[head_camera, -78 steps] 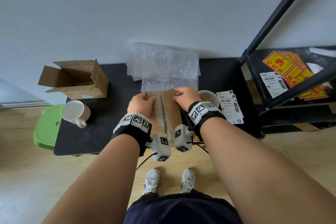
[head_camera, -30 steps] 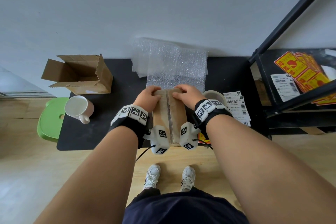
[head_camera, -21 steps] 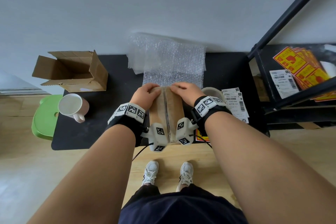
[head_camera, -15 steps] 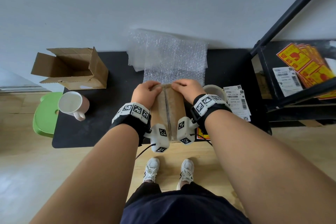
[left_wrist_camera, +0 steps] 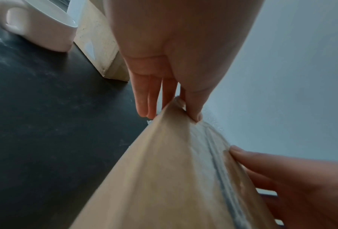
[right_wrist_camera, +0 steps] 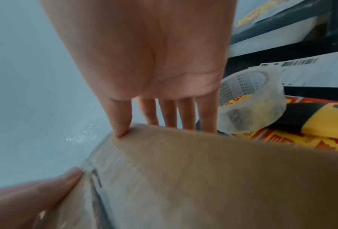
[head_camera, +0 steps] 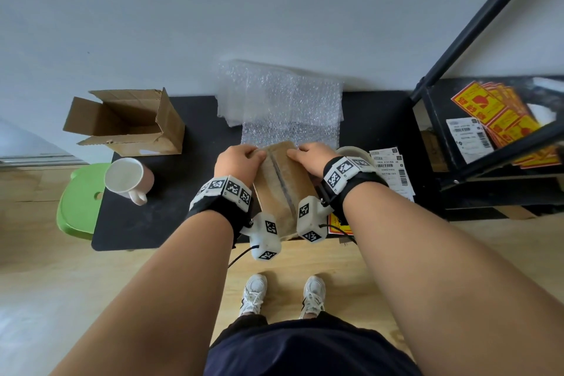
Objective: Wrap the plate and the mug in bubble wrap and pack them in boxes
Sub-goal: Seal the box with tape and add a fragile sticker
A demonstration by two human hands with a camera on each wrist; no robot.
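A closed brown cardboard box [head_camera: 283, 186] with clear tape along its top seam sits at the front middle of the black table [head_camera: 183, 192]. My left hand [head_camera: 238, 162] grips its far left corner, thumb on top and fingers [left_wrist_camera: 146, 108] down the far side. My right hand [head_camera: 311, 159] grips the far right corner the same way, its thumb [right_wrist_camera: 120, 124] pressing the top. A pale pink mug [head_camera: 126, 177] lies on its side at the table's left, unwrapped. Bubble wrap [head_camera: 283, 107] lies just behind the box against the wall. No plate is in view.
An open empty cardboard box [head_camera: 128, 122] lies on its side at the back left. A clear tape roll [right_wrist_camera: 250, 102], a yellow and black tool [right_wrist_camera: 321, 120] and shipping labels [head_camera: 392, 168] lie right of the closed box. A black rack [head_camera: 488, 131] stands at the right and a green stool [head_camera: 77, 207] at the left.
Both hands slid from the top of the closed box to its far edge and took hold of the corners. The mug and open box stayed put.
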